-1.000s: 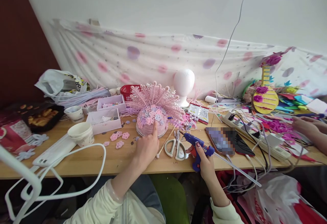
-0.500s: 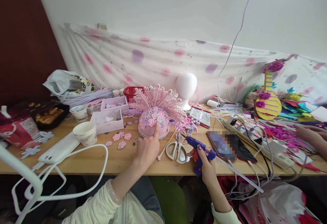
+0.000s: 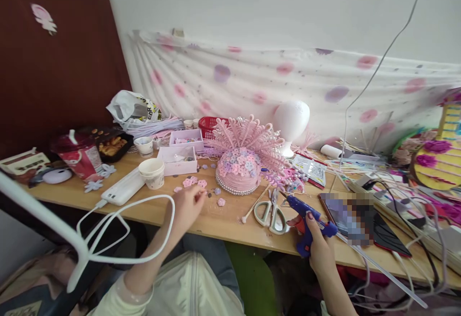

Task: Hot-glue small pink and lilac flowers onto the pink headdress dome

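A person in a cream jacket sat at a wooden table (image 3: 226, 222) covered with craft materials. In the centre of the frame stood a pink dome-shaped headpiece (image 3: 237, 181), edged with pearl-like beads, dotted with pastel flowers and topped by a fan of looped pink plumes. Neither hand touched it.

The left hand (image 3: 187, 208), left of centre, was low over the table beside some loose pink flowers (image 3: 193, 181). Its fingers were curled with the tips close together; whether its grip pinched anything I cannot tell. Another pink flower (image 3: 221, 202) lay just to its right.

In the lower right, the right hand's (image 3: 321, 249) grip was wrapped around the handle of a blue glue gun (image 3: 306, 212). The nozzle pointed to the upper left, and a translucent glue stick (image 3: 392, 275) stuck out behind toward the lower right corner. Light-handled scissors (image 3: 271, 212) lay between the headpiece and the gun. A white foam head (image 3: 292, 118) stood behind, upper right of centre.
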A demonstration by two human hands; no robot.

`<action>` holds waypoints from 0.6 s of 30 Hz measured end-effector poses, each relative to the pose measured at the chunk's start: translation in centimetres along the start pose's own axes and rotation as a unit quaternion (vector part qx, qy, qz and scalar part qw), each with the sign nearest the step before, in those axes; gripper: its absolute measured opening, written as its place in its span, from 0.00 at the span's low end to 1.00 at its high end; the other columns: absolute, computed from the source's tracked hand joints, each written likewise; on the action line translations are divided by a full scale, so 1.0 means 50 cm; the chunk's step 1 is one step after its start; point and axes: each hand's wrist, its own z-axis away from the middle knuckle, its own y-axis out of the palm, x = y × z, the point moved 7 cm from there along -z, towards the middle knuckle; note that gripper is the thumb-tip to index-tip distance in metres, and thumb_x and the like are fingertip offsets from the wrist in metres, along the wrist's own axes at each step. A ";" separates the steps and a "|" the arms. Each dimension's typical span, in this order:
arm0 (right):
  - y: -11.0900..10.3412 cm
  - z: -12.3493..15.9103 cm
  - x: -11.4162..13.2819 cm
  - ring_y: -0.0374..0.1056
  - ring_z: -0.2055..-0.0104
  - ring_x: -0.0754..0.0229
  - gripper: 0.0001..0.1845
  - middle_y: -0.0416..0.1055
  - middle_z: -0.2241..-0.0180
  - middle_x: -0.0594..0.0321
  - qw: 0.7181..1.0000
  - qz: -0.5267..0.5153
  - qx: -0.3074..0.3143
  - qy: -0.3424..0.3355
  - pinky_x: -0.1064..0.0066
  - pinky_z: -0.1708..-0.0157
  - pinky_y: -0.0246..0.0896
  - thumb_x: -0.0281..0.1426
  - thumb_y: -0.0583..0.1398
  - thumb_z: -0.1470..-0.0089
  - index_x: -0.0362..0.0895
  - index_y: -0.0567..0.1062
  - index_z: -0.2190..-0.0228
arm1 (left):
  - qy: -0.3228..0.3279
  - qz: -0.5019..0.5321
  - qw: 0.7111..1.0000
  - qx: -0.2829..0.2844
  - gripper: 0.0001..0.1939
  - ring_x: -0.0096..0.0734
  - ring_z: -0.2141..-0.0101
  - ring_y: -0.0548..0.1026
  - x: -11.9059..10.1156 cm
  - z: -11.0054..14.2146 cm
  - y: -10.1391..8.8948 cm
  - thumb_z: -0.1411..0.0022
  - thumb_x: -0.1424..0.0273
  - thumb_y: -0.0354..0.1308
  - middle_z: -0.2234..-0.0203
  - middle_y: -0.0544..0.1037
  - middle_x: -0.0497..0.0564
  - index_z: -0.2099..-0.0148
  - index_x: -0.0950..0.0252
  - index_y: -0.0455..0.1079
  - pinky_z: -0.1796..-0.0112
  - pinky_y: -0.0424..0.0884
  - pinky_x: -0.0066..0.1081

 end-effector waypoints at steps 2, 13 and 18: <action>-0.001 -0.001 -0.002 0.71 0.76 0.57 0.26 0.78 0.77 0.57 1.000 -0.011 -0.014 0.008 0.71 0.79 0.63 0.55 0.69 0.59 0.44 0.79 0.77 | -0.028 -0.001 0.999 -0.018 0.12 0.34 0.76 0.74 0.064 -0.005 -0.037 0.38 0.64 0.56 0.79 0.78 0.50 0.71 0.63 0.75 0.71 0.65 0.31; -0.006 0.005 0.006 0.68 0.80 0.59 0.25 0.76 0.79 0.60 0.998 -0.009 -0.055 0.008 0.71 0.82 0.60 0.53 0.71 0.62 0.44 0.78 0.76 | -0.023 0.053 0.998 0.010 0.11 0.44 0.61 0.80 0.089 -0.027 0.013 0.46 0.66 0.61 0.62 0.81 0.56 0.62 0.61 0.81 0.58 0.74 0.38; 0.010 0.005 0.011 0.69 0.76 0.57 0.25 0.76 0.79 0.58 1.000 0.011 0.004 -0.011 0.70 0.78 0.63 0.54 0.67 0.53 0.45 0.78 0.79 | -0.016 0.075 0.997 0.015 0.11 0.40 0.72 0.79 0.103 -0.033 0.020 0.44 0.62 0.57 0.74 0.82 0.52 0.68 0.61 0.79 0.65 0.75 0.36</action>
